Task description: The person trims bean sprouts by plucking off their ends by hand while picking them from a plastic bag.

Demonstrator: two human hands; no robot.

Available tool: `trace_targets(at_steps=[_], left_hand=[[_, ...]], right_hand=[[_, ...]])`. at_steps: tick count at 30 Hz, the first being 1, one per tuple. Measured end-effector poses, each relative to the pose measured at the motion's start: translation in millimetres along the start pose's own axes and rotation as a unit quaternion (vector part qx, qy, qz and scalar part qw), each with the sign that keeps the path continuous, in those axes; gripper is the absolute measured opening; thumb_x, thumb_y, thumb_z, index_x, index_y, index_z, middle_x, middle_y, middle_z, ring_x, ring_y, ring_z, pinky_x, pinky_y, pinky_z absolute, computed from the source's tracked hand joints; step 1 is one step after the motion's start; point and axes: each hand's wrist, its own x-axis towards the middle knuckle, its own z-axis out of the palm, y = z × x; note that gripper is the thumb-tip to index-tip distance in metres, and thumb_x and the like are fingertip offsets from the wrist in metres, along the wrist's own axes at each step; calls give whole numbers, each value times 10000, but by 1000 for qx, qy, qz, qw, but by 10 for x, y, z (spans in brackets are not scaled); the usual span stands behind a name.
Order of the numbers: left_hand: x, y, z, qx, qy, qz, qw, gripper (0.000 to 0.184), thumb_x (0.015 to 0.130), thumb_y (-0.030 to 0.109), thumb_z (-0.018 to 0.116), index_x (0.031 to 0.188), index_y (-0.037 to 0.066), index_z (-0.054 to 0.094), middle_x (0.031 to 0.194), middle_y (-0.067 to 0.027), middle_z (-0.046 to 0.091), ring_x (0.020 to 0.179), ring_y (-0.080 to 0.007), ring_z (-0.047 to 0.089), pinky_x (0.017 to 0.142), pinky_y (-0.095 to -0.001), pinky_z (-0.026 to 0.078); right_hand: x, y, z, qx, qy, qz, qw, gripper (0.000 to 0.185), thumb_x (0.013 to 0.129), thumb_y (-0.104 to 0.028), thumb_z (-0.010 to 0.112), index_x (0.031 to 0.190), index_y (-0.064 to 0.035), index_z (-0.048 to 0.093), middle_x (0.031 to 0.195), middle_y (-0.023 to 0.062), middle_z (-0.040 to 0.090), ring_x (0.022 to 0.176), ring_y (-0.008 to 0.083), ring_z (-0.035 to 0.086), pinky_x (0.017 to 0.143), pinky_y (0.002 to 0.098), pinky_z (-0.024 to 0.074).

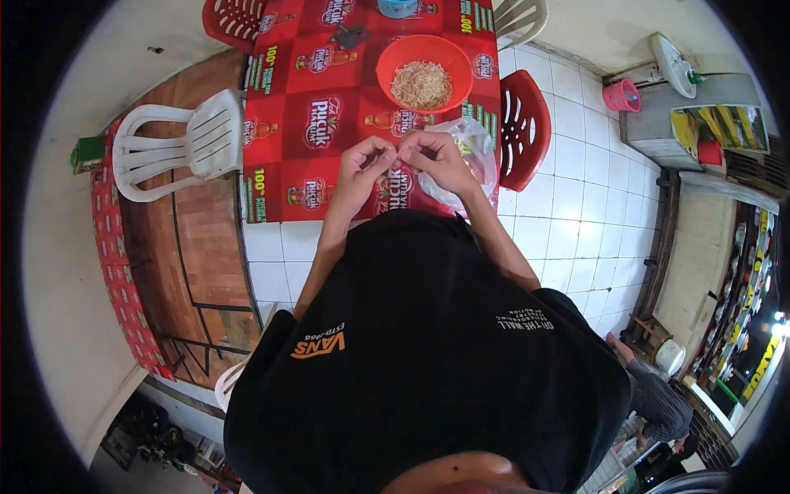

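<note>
Both hands are raised close together over the near part of the table with the red printed cloth [284, 78]. My left hand [367, 167] is closed, its thumb and fingers pinched; what they hold is too small to name. Beside it, nearly touching, my right hand [434, 160] is pinched closed too, on something I cannot make out. A clear plastic bag [481, 152] with pale contents lies next to and partly behind my right hand. Beyond the hands stands a red bowl [393, 59] holding a pile of thin, pale bean sprouts [422, 85].
A light blue container [398, 7] and a dark object [350, 36] are at the table's far end. White chair [216, 136] stands left, red chairs [527, 130] flank the table. A pink basket [621, 95] is at right. Another person [661, 403] is at lower right.
</note>
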Motion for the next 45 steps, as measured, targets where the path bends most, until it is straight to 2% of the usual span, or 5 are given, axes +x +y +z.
trace_targets(at_steps=[7,20,26,36,45], left_hand=[[-17,-44,-84,-32,-14,-14,999,72,986,120,609,973,58,644,815,6,629,687,-41,537,559,-196,383],[-154,-260,-522,165,93,-50,981,105,920,120,688,926,16,703,820,-20,694,736,-68,593,651,-240,472],[-115,-422,-528,243,74,-11,967,126,902,125,711,942,8,734,834,-40,723,747,-93,620,678,-239,477],[-24,-400,-284,137,31,-82,987,137,930,102,702,1013,-6,717,854,-36,712,752,-69,625,706,-226,496],[-8,-584,-318,149,91,-24,984,110,933,84,701,990,-10,697,857,-21,702,775,-62,615,723,-226,491]], right_hand=[[-2,120,-65,17,-11,48,999,129,964,-155,672,928,-34,700,796,-33,655,671,21,507,604,199,394],[138,707,-22,-497,-80,17,864,155,805,-170,735,933,-94,774,861,127,736,807,308,707,731,403,548],[140,520,21,-372,-26,1,928,170,803,-164,767,962,-108,785,845,116,730,783,288,711,707,382,549],[86,499,-175,-379,13,-11,925,133,794,-201,768,876,-97,762,796,109,718,663,299,679,645,381,535],[762,543,-1029,-628,165,50,759,203,841,-303,683,869,-121,768,851,144,729,788,340,714,706,464,572]])
